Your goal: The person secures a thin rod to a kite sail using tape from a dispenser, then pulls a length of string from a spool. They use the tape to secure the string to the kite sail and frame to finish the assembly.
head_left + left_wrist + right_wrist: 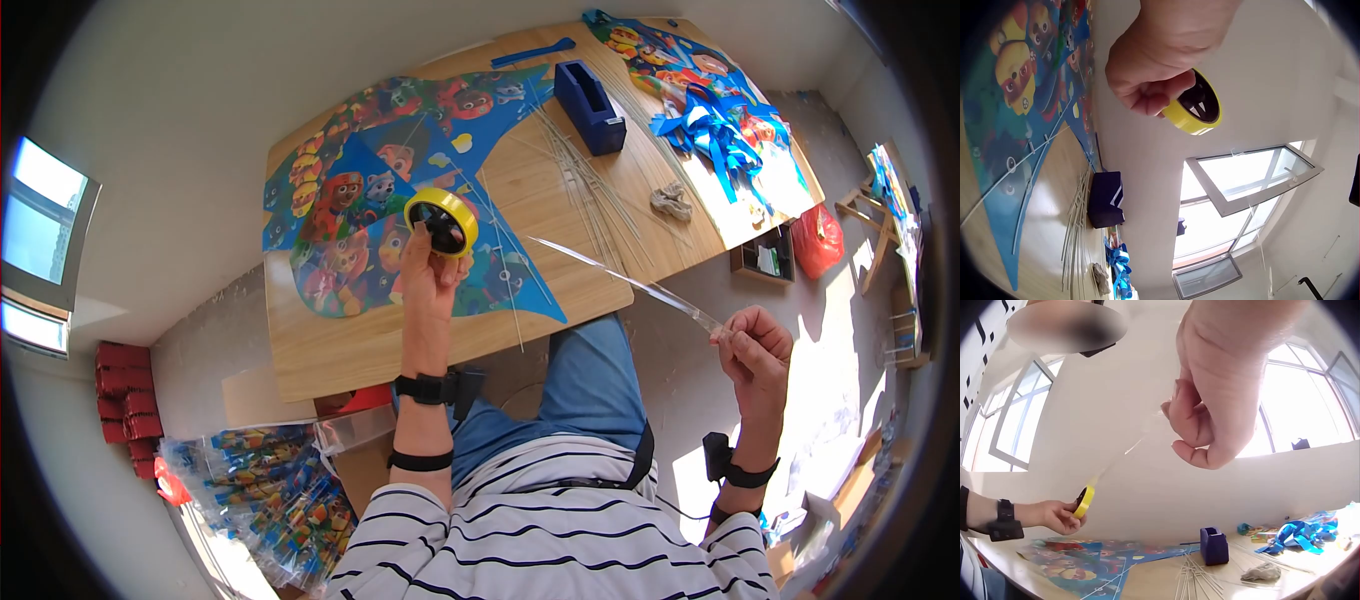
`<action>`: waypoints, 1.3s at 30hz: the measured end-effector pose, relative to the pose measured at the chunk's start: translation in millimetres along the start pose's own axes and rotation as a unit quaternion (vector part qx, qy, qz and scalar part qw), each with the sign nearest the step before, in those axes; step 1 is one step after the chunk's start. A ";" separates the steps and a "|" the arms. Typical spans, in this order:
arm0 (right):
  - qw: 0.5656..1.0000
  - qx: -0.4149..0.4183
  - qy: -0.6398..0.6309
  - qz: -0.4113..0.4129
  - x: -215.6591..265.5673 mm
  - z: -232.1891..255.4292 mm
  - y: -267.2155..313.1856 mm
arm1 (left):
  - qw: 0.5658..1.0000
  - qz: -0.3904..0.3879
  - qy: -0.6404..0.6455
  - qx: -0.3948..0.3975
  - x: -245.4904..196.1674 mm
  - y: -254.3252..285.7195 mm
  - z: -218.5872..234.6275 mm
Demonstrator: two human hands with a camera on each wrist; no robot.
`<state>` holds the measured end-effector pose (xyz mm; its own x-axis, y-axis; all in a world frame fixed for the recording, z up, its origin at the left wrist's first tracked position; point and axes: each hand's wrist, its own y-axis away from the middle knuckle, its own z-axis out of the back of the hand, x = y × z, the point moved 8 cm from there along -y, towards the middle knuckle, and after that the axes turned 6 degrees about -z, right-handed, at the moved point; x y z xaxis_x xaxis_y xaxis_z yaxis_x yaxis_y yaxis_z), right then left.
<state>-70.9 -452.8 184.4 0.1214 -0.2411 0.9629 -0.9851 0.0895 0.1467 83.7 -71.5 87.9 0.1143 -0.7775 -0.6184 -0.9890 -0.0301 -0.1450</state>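
My left hand grips a roll of clear tape with a yellow rim, thumb over its dark core, above the table's near side. In the left wrist view the fingers curl round the edge of the tape roll. Out to the right, beyond the table edge, my right hand pinches one end of a clear tape strip. That strip runs taut toward the roll. Beneath the left hand lie blue sheets printed with cartoon characters, with thin white rods on top of them.
On the wooden table are a dark blue tape dispenser, several loose thin rods, a grey crumpled lump and blue ribbons. A red bag stands at right; wrapped printed packs lie lower left.
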 end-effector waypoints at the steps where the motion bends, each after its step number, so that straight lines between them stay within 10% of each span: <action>1: 1.000 0.000 0.010 0.005 3.6 0.5 0.8 | 1.000 0.003 -0.004 -0.003 -1.0 -0.2 -0.7; 39: 0.977 0.086 0.025 -0.194 -162.8 -58.4 -2.2 | 0.944 0.143 0.237 -0.178 25.3 17.0 -48.2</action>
<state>-81.5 -357.3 40.6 0.4920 -0.1756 0.8527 -0.8686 -0.1648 0.4672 65.2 -122.0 107.1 -0.1338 -0.9772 -0.1648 -0.9518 0.0804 0.2960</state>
